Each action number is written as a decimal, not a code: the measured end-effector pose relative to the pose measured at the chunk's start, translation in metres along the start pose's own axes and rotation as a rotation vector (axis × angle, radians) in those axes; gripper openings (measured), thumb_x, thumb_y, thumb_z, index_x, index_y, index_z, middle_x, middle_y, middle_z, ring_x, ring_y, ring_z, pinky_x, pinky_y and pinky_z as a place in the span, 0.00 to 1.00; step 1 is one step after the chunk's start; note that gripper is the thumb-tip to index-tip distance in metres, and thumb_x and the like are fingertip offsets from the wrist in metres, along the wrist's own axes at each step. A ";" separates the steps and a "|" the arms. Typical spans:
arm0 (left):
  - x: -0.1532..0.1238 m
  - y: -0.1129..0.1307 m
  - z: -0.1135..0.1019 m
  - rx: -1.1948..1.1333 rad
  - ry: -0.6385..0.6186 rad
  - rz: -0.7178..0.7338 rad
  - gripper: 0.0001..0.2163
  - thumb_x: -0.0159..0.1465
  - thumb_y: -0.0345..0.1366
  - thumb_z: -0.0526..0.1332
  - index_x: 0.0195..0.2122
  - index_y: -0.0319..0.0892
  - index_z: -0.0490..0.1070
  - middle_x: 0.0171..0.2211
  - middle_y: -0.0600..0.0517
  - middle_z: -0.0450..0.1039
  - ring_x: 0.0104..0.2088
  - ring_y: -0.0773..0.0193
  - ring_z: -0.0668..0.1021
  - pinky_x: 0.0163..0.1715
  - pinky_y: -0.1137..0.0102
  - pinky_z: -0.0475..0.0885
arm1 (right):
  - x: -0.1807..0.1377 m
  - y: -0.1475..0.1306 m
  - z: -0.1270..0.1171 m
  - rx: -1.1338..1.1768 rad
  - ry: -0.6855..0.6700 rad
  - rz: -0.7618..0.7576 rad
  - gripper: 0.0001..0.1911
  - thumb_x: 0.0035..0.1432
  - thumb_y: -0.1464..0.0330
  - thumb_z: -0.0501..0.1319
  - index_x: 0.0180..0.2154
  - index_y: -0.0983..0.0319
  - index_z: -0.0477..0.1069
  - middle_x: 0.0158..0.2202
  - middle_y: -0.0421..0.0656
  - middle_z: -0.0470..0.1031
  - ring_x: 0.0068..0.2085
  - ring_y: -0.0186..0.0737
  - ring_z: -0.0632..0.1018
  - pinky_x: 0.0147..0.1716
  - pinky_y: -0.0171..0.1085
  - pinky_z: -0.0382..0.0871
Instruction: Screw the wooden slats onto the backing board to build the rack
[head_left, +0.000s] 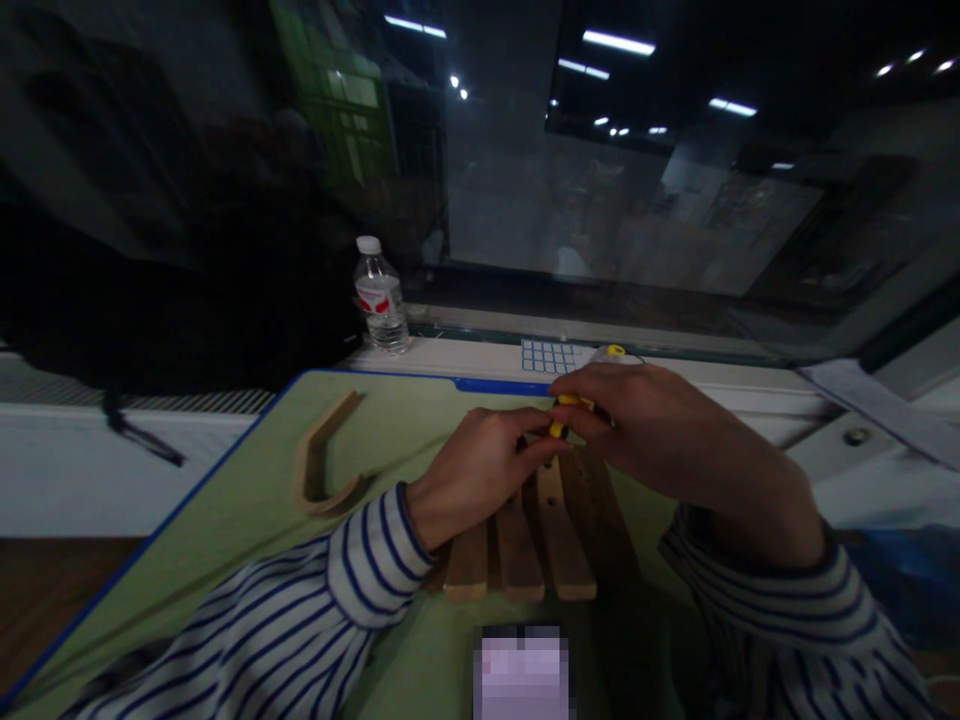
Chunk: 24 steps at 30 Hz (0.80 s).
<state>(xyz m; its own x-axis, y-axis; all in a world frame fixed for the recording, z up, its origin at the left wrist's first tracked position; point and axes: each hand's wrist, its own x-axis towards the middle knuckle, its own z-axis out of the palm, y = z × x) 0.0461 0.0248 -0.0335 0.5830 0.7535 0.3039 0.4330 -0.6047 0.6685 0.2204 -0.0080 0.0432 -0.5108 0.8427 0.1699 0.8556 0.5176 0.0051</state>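
Both hands meet over a set of wooden slats (540,545) lying side by side on a green mat (240,520). My left hand (480,470) rests on the slats with fingers curled and its fingertips pinched at a small yellow and black tool (559,428). My right hand (645,425) is closed around the same yellow tool from above, and most of the tool is hidden under the fingers. One slat shows small holes along its length.
A curved U-shaped wooden piece (324,460) lies on the mat to the left. A water bottle (381,297) stands on the white sill by the dark window. A blue grid card (549,355) and a small yellow-topped object (615,351) sit behind my hands.
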 end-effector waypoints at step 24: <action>0.000 -0.001 -0.002 0.079 -0.097 0.081 0.12 0.69 0.36 0.52 0.48 0.42 0.71 0.34 0.51 0.77 0.30 0.65 0.76 0.28 0.73 0.63 | 0.001 0.003 0.003 0.006 -0.012 0.000 0.12 0.65 0.62 0.51 0.38 0.60 0.70 0.36 0.42 0.77 0.39 0.42 0.75 0.38 0.39 0.61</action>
<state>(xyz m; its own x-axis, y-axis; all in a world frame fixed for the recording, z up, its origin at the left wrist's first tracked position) 0.0441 0.0257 -0.0332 0.6800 0.6753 0.2856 0.4324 -0.6839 0.5877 0.2217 -0.0052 0.0405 -0.5118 0.8444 0.1584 0.8551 0.5185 -0.0011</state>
